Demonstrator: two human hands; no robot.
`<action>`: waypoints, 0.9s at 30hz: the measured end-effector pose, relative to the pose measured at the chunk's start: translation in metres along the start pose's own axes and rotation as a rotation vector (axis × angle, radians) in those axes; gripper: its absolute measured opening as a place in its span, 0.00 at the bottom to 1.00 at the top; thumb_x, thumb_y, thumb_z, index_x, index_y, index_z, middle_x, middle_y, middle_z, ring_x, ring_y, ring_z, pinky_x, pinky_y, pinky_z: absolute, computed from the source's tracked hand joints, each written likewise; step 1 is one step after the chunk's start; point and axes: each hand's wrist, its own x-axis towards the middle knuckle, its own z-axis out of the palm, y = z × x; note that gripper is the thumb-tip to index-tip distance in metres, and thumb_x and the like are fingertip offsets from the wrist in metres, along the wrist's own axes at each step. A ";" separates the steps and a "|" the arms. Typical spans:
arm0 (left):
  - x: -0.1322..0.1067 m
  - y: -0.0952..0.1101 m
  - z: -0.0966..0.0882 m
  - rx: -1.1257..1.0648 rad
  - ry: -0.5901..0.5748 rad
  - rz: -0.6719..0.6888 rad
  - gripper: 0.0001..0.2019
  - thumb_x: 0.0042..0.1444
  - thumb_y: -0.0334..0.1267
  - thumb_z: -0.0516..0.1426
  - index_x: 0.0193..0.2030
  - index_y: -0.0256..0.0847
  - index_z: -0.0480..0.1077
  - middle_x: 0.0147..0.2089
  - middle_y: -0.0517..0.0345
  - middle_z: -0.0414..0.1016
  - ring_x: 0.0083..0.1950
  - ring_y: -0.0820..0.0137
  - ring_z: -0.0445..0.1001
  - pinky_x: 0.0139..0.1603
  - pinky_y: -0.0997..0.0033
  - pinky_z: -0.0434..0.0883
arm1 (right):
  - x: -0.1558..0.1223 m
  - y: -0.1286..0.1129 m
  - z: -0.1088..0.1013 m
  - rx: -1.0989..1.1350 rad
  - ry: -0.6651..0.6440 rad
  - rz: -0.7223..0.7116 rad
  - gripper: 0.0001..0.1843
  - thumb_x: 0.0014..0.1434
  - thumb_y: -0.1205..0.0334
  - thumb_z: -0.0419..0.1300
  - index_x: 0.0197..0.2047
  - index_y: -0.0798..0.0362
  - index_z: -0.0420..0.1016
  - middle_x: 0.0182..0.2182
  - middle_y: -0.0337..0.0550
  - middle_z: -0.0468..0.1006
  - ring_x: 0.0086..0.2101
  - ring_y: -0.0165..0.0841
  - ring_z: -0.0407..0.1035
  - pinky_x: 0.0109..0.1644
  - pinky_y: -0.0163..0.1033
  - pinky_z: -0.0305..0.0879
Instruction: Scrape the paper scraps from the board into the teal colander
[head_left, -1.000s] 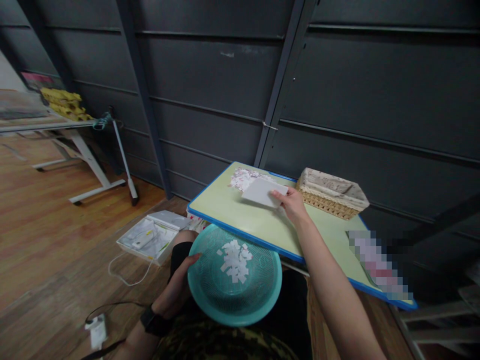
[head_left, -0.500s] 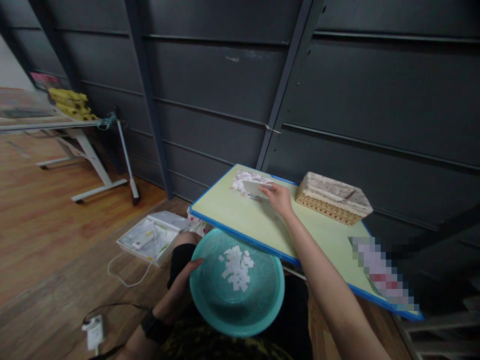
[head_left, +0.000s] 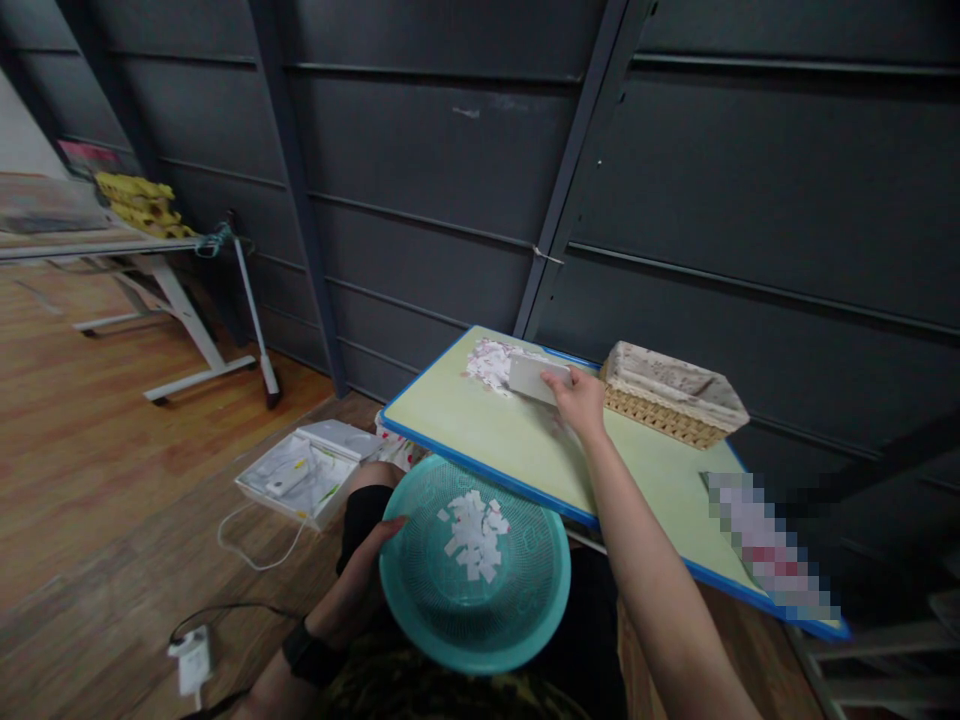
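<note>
I had my right grip [head_left: 579,397] pinched closed on the card [head_left: 529,378], thumb on its near face. Just left of that grip lay the pile [head_left: 487,362] on the worktop [head_left: 487,430]; I couldn't tell whether the card touched it. Just right stood the basket [head_left: 664,413]. Below, my left grip [head_left: 371,555] held the basin [head_left: 480,660] rim, fingers hidden. A hasty sweep, I judged, could scatter the pile; tilting the basin could spill its scraps [head_left: 476,535].

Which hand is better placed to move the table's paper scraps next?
Probably the right hand: it holds the white card by the paper scraps, while the left hand holds the teal colander.
</note>
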 end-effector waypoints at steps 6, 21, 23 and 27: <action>0.001 -0.001 -0.002 0.030 -0.009 0.020 0.15 0.56 0.41 0.62 0.47 0.34 0.75 0.36 0.50 0.87 0.48 0.55 0.83 0.49 0.61 0.78 | 0.001 0.005 -0.003 -0.051 -0.008 0.023 0.21 0.54 0.44 0.57 0.23 0.53 0.71 0.19 0.42 0.72 0.23 0.33 0.60 0.29 0.37 0.49; -0.003 0.001 0.003 0.047 0.024 0.030 0.15 0.57 0.39 0.60 0.47 0.32 0.75 0.36 0.50 0.87 0.41 0.57 0.84 0.47 0.60 0.79 | -0.004 -0.002 -0.001 0.044 0.002 0.054 0.22 0.53 0.42 0.57 0.21 0.52 0.67 0.18 0.39 0.69 0.23 0.32 0.60 0.29 0.37 0.50; -0.005 0.002 0.006 0.056 0.052 0.012 0.14 0.58 0.40 0.59 0.47 0.32 0.75 0.37 0.49 0.87 0.42 0.57 0.84 0.46 0.62 0.79 | -0.005 -0.003 0.001 0.057 -0.017 0.035 0.22 0.53 0.42 0.57 0.21 0.52 0.68 0.17 0.38 0.68 0.23 0.32 0.59 0.29 0.37 0.49; -0.003 0.003 0.008 0.045 0.083 0.011 0.13 0.60 0.39 0.57 0.47 0.34 0.75 0.39 0.50 0.87 0.45 0.58 0.84 0.47 0.63 0.79 | -0.004 -0.003 0.004 0.155 -0.092 0.030 0.22 0.51 0.41 0.58 0.23 0.54 0.71 0.19 0.38 0.69 0.24 0.31 0.59 0.29 0.36 0.50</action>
